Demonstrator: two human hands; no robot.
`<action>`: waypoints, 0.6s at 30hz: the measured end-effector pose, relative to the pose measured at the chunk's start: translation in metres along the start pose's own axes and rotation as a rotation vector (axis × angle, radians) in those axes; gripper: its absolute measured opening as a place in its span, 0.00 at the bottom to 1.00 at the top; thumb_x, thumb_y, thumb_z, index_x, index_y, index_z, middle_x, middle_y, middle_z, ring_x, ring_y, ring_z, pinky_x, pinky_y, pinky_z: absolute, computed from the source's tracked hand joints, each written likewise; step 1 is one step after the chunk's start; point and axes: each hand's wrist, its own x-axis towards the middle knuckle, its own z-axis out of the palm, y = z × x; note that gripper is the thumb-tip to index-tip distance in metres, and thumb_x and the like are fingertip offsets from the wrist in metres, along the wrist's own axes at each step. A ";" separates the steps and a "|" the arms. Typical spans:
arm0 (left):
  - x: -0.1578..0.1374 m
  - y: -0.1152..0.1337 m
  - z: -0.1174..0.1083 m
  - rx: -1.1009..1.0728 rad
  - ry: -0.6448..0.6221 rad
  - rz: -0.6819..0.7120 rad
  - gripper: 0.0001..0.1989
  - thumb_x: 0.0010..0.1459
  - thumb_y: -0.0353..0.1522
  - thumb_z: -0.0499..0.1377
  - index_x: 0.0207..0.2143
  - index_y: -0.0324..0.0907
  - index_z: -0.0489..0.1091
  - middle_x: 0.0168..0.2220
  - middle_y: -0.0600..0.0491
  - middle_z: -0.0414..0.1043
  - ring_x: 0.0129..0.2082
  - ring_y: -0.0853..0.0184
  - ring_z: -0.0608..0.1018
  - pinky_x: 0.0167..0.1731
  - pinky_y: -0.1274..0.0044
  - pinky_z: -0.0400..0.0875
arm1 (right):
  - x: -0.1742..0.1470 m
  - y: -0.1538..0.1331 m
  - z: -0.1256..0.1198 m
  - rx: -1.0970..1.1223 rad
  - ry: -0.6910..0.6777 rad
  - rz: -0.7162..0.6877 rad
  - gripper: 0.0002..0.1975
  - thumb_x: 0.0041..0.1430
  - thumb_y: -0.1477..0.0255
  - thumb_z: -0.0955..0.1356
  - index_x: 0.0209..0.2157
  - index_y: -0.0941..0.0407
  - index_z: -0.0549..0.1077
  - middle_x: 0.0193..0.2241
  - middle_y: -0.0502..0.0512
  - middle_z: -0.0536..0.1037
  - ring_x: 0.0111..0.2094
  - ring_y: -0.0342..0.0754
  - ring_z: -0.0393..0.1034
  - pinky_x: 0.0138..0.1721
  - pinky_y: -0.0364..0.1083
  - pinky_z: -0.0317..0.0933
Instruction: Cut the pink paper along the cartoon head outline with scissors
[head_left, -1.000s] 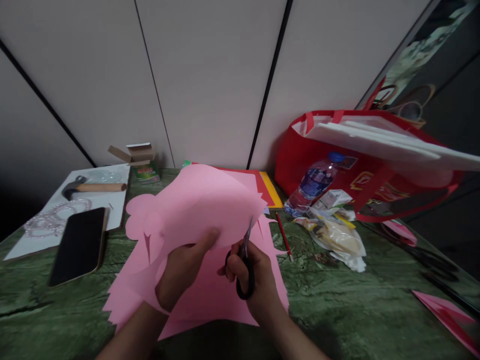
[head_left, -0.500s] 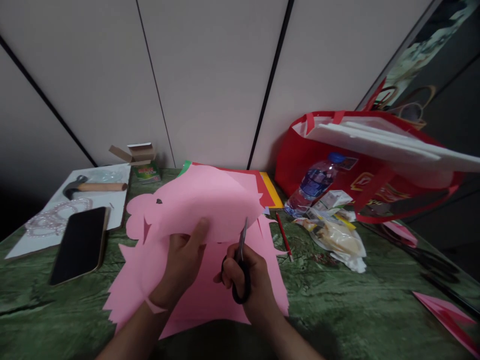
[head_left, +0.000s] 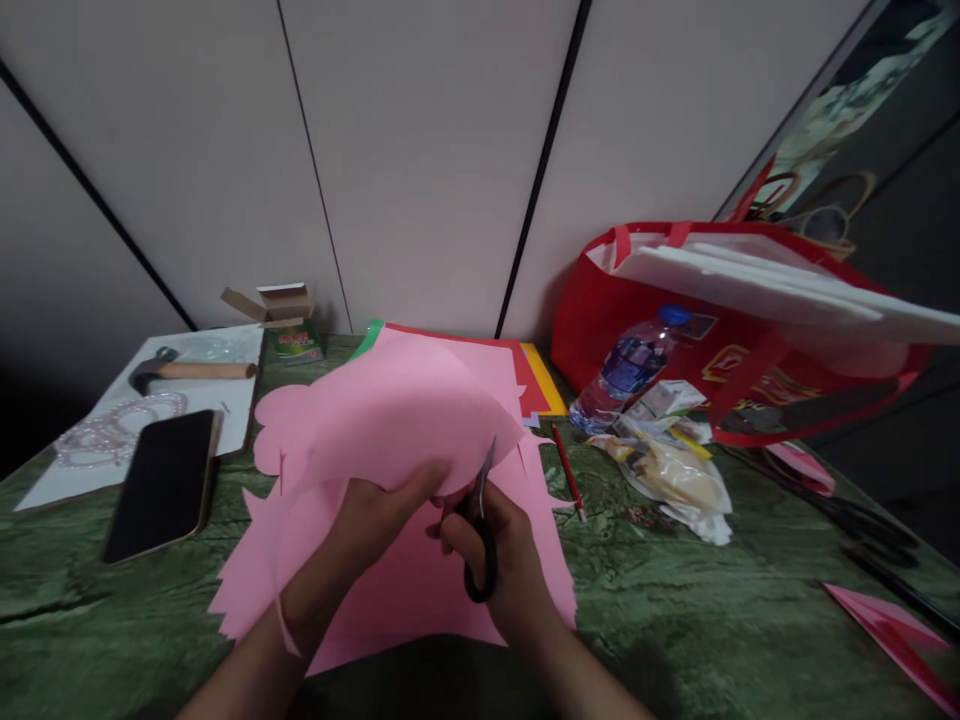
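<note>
My left hand (head_left: 379, 525) grips the lower edge of a curved sheet of pink paper (head_left: 405, 415), its thumb lying on top and the other fingers mostly hidden. In my right hand (head_left: 499, 550) is a pair of scissors (head_left: 481, 545) with black handles, the blades pointing up at the right end of that sheet. A narrow pink paper strip (head_left: 285, 628) hangs from the sheet across my left wrist. Under both hands lie more pink sheets (head_left: 420, 610) with jagged, cut edges.
A phone (head_left: 159, 488), a hammer (head_left: 202, 371) and a string of beads (head_left: 112, 435) lie at left, near a small open box (head_left: 296, 338). To the right are a red pencil (head_left: 568, 472), a water bottle (head_left: 628, 370), a plastic food wrapper (head_left: 675, 475) and a red bag (head_left: 600, 285).
My left hand has shifted right along the sheet, its thumb now nearer the scissors. The held sheet has turned a little, and the strip hangs lower on my left wrist.
</note>
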 end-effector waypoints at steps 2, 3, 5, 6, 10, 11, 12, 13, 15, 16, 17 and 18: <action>-0.001 0.003 0.000 -0.001 -0.042 -0.005 0.08 0.47 0.35 0.60 0.19 0.41 0.68 0.19 0.55 0.73 0.23 0.66 0.76 0.27 0.76 0.71 | 0.001 -0.001 -0.003 -0.023 -0.021 -0.031 0.10 0.49 0.66 0.70 0.31 0.56 0.68 0.25 0.47 0.68 0.24 0.41 0.60 0.31 0.45 0.61; -0.002 0.005 0.000 -0.001 -0.054 -0.008 0.09 0.47 0.35 0.60 0.18 0.41 0.68 0.18 0.56 0.72 0.22 0.66 0.75 0.27 0.76 0.71 | 0.001 -0.002 -0.004 -0.043 -0.029 -0.039 0.10 0.49 0.65 0.70 0.31 0.56 0.69 0.25 0.47 0.67 0.25 0.42 0.60 0.32 0.45 0.60; -0.003 0.007 0.000 -0.005 -0.065 -0.004 0.09 0.46 0.35 0.60 0.18 0.42 0.67 0.18 0.56 0.72 0.21 0.66 0.75 0.27 0.75 0.71 | 0.002 -0.004 -0.006 -0.084 -0.031 -0.042 0.10 0.49 0.66 0.70 0.30 0.56 0.69 0.24 0.46 0.65 0.26 0.43 0.60 0.31 0.44 0.59; -0.004 0.008 0.001 -0.006 -0.065 -0.004 0.09 0.46 0.35 0.60 0.18 0.42 0.67 0.18 0.55 0.71 0.21 0.66 0.75 0.27 0.75 0.71 | 0.002 -0.005 -0.006 -0.099 -0.029 -0.039 0.10 0.49 0.66 0.71 0.30 0.56 0.69 0.23 0.46 0.65 0.26 0.43 0.59 0.30 0.44 0.58; -0.005 0.006 0.001 -0.002 -0.036 -0.022 0.08 0.46 0.34 0.60 0.18 0.41 0.68 0.18 0.54 0.72 0.23 0.65 0.76 0.27 0.75 0.72 | 0.001 -0.006 -0.006 -0.116 -0.013 -0.038 0.09 0.49 0.67 0.71 0.30 0.55 0.69 0.22 0.45 0.63 0.24 0.42 0.56 0.27 0.42 0.55; -0.005 0.004 0.002 -0.005 -0.035 -0.023 0.08 0.47 0.34 0.60 0.19 0.41 0.68 0.18 0.54 0.72 0.23 0.65 0.76 0.27 0.75 0.72 | 0.001 -0.006 -0.006 -0.119 -0.007 -0.037 0.09 0.49 0.67 0.71 0.30 0.55 0.69 0.22 0.45 0.62 0.24 0.42 0.56 0.27 0.42 0.55; -0.005 0.003 0.002 -0.013 -0.036 -0.018 0.08 0.47 0.34 0.60 0.19 0.41 0.68 0.18 0.54 0.72 0.22 0.65 0.76 0.27 0.75 0.72 | 0.001 -0.006 -0.006 -0.124 -0.001 -0.036 0.09 0.48 0.67 0.71 0.30 0.55 0.69 0.22 0.45 0.62 0.24 0.42 0.56 0.27 0.42 0.56; -0.005 0.001 0.002 -0.023 -0.040 -0.009 0.08 0.47 0.34 0.60 0.19 0.41 0.68 0.18 0.55 0.72 0.22 0.65 0.75 0.26 0.75 0.71 | 0.001 -0.006 -0.006 -0.130 0.006 -0.034 0.10 0.48 0.66 0.71 0.30 0.55 0.69 0.22 0.46 0.62 0.24 0.43 0.57 0.28 0.43 0.56; -0.005 -0.002 0.002 -0.040 -0.051 0.006 0.09 0.48 0.34 0.60 0.19 0.42 0.68 0.17 0.55 0.72 0.21 0.66 0.75 0.26 0.76 0.71 | 0.001 -0.006 -0.005 -0.141 0.014 -0.032 0.11 0.48 0.65 0.71 0.30 0.55 0.70 0.21 0.46 0.63 0.25 0.44 0.57 0.28 0.43 0.56; -0.004 -0.003 0.002 -0.047 -0.051 0.013 0.09 0.48 0.34 0.60 0.19 0.42 0.68 0.17 0.55 0.72 0.21 0.66 0.75 0.25 0.76 0.71 | 0.000 -0.006 -0.005 -0.144 0.015 -0.035 0.11 0.48 0.64 0.71 0.30 0.55 0.70 0.22 0.47 0.64 0.25 0.44 0.57 0.28 0.44 0.56; -0.004 -0.004 0.002 -0.050 -0.047 0.015 0.08 0.48 0.34 0.60 0.19 0.42 0.69 0.17 0.55 0.72 0.21 0.66 0.75 0.25 0.76 0.71 | 0.000 -0.007 -0.005 -0.144 0.013 -0.038 0.11 0.48 0.64 0.71 0.31 0.56 0.70 0.22 0.47 0.64 0.25 0.44 0.57 0.28 0.44 0.56; -0.004 -0.004 0.003 -0.048 -0.043 0.014 0.08 0.48 0.34 0.61 0.19 0.42 0.69 0.18 0.55 0.72 0.21 0.66 0.75 0.26 0.76 0.71 | 0.000 -0.007 -0.005 -0.142 0.008 -0.042 0.11 0.49 0.64 0.71 0.31 0.56 0.70 0.22 0.47 0.65 0.25 0.44 0.58 0.29 0.44 0.56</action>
